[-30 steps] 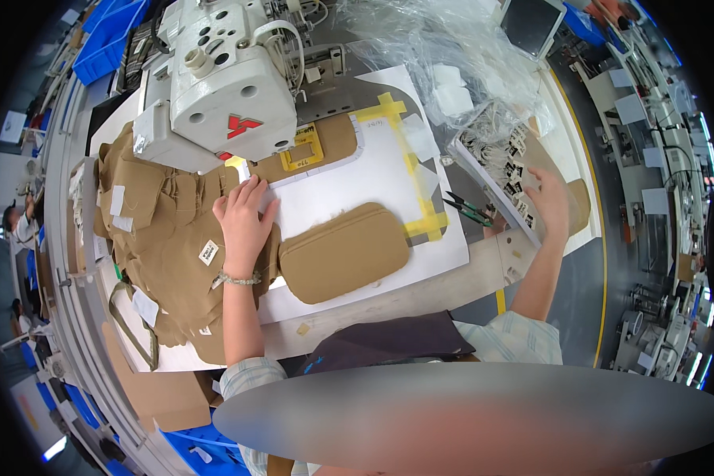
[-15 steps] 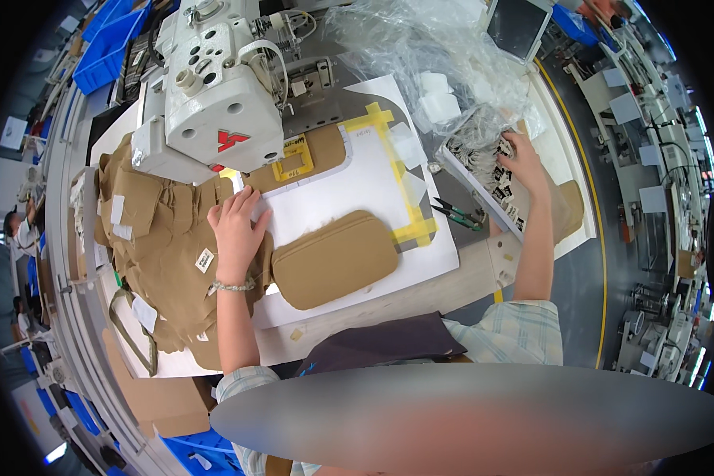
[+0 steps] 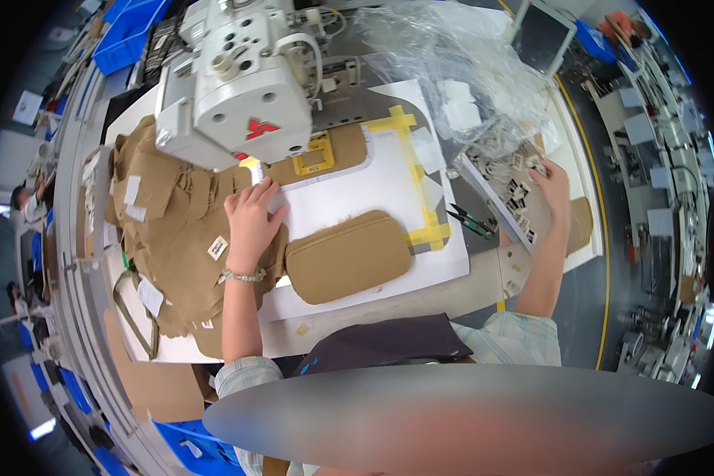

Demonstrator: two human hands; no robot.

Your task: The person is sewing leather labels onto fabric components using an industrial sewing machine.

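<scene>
Right hand (image 3: 549, 176): it has travelled up toward the upper right of the frame since a second ago and now sits in the tray of small dark-and-white parts (image 3: 509, 190), fingers curled down among them; whether they pinch one I cannot tell.
Left hand (image 3: 254, 216): it has not moved, fingers spread and pressed flat on the tan fabric stack (image 3: 178, 238), left of centre, just below the white sewing machine head (image 3: 230, 87).
Tan padded panel (image 3: 347, 255): it lies loose at centre on the white template sheet (image 3: 373, 186), untouched.
Snips (image 3: 472, 222): on the tabletop (image 3: 420, 297) between sheet and tray.
Meaning: I judge I am fetching a small part while my left hand keeps the fabric in place.
</scene>
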